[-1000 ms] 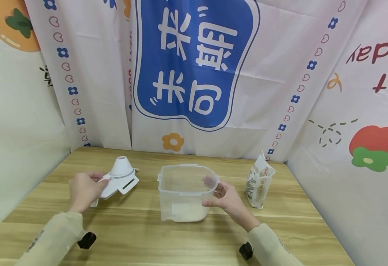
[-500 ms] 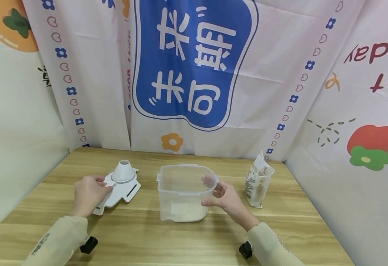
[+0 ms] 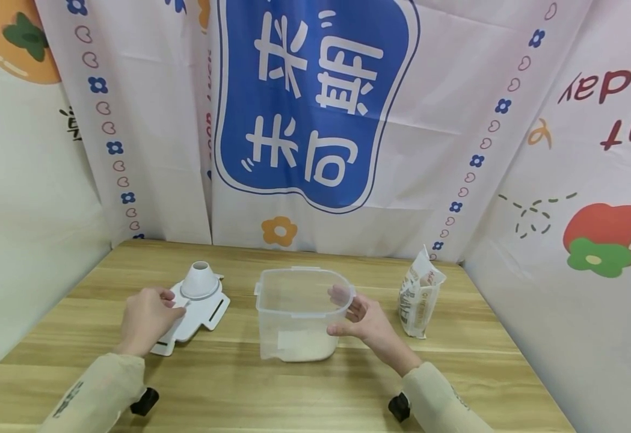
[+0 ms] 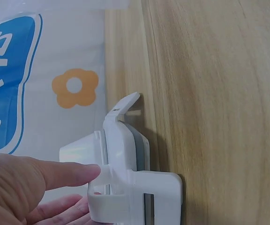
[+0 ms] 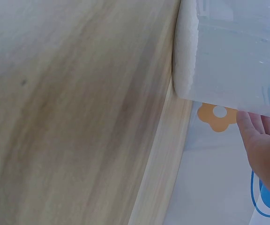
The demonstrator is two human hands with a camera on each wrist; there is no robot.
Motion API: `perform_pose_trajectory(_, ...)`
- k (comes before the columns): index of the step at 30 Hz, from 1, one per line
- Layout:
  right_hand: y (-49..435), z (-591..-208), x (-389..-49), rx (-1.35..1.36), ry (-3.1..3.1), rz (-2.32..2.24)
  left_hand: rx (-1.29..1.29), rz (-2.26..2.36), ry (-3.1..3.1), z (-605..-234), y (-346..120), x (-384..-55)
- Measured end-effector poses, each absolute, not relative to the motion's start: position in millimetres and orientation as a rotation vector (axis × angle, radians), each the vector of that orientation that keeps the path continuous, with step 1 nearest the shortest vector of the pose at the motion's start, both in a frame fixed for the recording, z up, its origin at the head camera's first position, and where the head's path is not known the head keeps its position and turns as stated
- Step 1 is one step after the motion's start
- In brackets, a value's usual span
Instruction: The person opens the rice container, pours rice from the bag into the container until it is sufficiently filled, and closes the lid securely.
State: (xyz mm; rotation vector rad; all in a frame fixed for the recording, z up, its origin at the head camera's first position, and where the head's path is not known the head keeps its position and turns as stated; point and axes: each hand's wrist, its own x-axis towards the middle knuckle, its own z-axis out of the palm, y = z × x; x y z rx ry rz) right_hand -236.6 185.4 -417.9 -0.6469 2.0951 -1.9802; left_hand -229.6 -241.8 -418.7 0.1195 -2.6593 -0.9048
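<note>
A white plastic lid point(image 3: 192, 319) with a cone-shaped spout point(image 3: 200, 281) lies on the table at the left, spout upward. My left hand point(image 3: 147, 319) holds the lid's small handle point(image 4: 109, 208), thumb on one side and fingers on the other. In the middle stands a clear plastic container point(image 3: 299, 328), its top uncovered, with a layer of fine white contents point(image 3: 315, 347) at the bottom. My right hand point(image 3: 372, 328) rests against the container's rounded right end, thumb in front and fingers behind. In the right wrist view, its extended fingers point(image 5: 247, 124) touch the wall.
To the right of the container a white printed packet point(image 3: 421, 297) stands upright, its top torn or folded. Printed cloth point(image 3: 429, 180) hangs behind the wooden table point(image 3: 272, 397) and along both sides.
My left hand has lowered the lid, which was tilted above the table, until it lies flatter, and moved slightly right. My right hand and the container stay as they were.
</note>
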Motion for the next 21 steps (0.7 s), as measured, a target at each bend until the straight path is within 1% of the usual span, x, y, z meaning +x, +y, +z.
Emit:
perform_pose_trajectory(15,185.0,-418.8,-237.6,-0.641,2.081,-1.982,0.126,-0.869,-2.787,-406.4,-233.9,-224.4)
perform_pose_trajectory(18,184.8,-418.8,-237.2,-0.639,2.077,-1.987,0.065,-0.867,-2.738,-402.4,-227.4,-223.1)
perform_pose_trajectory(21,184.6,-419.1,-237.3,-0.642,2.071,-1.992,-0.048,-0.886,-2.66,-398.4,-219.0,-223.0)
